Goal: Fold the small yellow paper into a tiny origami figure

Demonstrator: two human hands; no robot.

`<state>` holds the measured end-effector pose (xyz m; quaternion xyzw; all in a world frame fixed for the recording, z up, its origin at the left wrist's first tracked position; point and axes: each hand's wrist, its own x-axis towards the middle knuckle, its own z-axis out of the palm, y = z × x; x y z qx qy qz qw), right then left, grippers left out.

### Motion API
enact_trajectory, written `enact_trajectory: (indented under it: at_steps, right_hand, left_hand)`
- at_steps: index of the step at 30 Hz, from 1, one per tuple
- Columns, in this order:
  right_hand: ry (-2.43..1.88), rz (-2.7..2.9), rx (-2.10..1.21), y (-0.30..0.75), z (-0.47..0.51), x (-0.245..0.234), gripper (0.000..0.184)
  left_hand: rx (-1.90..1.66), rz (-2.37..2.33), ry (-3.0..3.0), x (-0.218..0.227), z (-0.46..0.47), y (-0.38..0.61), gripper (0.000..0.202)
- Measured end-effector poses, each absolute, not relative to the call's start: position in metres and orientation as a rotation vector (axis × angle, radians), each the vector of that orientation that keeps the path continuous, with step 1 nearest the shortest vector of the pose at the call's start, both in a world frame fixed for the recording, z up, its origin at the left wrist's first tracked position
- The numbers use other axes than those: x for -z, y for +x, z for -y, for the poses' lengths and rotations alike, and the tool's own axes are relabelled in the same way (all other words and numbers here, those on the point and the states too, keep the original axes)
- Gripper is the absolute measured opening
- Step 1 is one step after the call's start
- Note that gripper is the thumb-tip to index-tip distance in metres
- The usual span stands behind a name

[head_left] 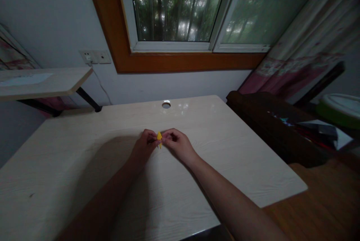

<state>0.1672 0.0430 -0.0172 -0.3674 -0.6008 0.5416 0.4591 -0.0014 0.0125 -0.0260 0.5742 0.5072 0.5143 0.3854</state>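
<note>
The person's left grip (pixel 144 146) and right grip (pixel 180 144) both pinch a small yellow piece (pixel 159 136), which sits between them over the surface (pixel 236 151). Two-handed fingertip handling appears in hand; the next move likely calls for light, steady pressure.

Left hand (pixel 143 146) and right hand (pixel 180 145) pinched a small yellow object (pixel 159 136) between them over a pale desk (pixel 239 162). Round hole (pixel 166 105) lay beyond, near the far edge; window (pixel 180 12) stood behind, patterned curtain (pixel 306 35) hung to its right.
</note>
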Motion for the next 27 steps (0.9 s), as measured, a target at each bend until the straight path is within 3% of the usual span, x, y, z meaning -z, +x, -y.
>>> enact_trajectory:
  at_steps: [7, 27]
  right_hand:
    - [-0.817, 1.412, -1.464, 0.1679, -0.0451, 0.0206, 0.02]
    - [-0.86, 1.476, -1.42, 0.1705, -0.0456, 0.0186, 0.019]
  left_hand:
    - [-1.308, -1.313, 1.487, 0.027, -0.0129, -0.0021, 0.023]
    - [-1.325, -1.266, 1.476, 0.024, -0.0111, -0.0055, 0.016]
